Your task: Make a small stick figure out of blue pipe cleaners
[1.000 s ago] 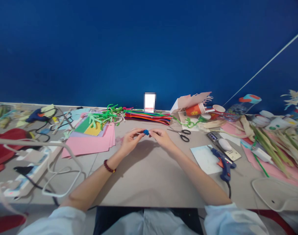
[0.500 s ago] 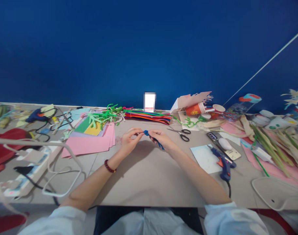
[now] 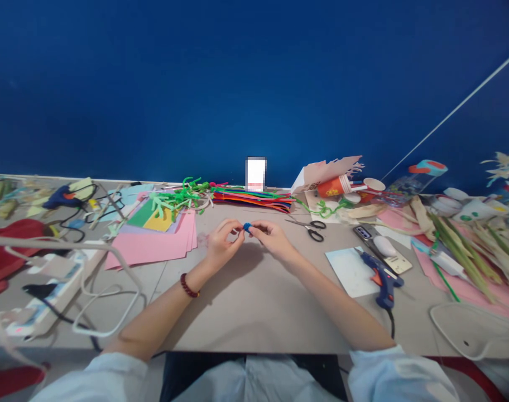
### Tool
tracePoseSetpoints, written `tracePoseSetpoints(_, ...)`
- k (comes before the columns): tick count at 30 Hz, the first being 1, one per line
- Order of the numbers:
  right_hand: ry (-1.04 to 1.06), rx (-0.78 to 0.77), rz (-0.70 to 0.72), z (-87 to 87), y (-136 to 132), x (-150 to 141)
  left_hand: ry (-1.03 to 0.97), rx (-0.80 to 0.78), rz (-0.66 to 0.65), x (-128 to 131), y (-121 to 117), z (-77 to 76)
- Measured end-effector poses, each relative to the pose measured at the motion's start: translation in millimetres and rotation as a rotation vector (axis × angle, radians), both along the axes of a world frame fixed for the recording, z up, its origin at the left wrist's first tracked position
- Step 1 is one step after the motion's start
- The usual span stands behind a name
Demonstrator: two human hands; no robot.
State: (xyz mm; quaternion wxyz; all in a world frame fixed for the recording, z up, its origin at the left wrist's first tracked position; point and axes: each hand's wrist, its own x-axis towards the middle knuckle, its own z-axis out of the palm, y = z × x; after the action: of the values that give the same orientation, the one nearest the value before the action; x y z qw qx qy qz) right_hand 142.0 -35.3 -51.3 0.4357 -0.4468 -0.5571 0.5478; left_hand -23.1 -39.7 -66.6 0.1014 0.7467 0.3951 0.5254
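Observation:
A small coil of blue pipe cleaner (image 3: pixel 246 227) is pinched between the fingertips of both hands, a little above the table. My left hand (image 3: pixel 224 241) grips it from the left with thumb and forefinger. From the right, my right hand (image 3: pixel 272 239) presses on it the same way. Beyond the hands lies a bundle of coloured pipe cleaners (image 3: pixel 252 201). Black-handled scissors (image 3: pixel 313 229) rest to the right of my right hand.
Pink paper sheets (image 3: pixel 154 248) lie at the left, with green pipe-cleaner shapes (image 3: pixel 183 195) behind. A white power strip (image 3: pixel 49 301) with cables stands at the near left. On the right are a blue glue gun (image 3: pixel 382 279), a phone (image 3: pixel 388 251) and dried husks (image 3: pixel 464 245).
The loose blue end that hung below my right hand no longer shows. The blue coil has shifted slightly left and looks rounder. Both hands stay close together.

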Motion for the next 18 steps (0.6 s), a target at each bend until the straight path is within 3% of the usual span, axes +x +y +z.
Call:
tracePoseSetpoints(9, -0.330, 0.460, -0.139, -3.9, -8, -1, 0.051, 0.083, 0.003, -1, 1, 1.6)
tracePoseSetpoints(18, -0.568, 0.669, -0.165, -0.8, -11, 3, -0.029, -0.011, -0.035, 2, -2, 3.6)
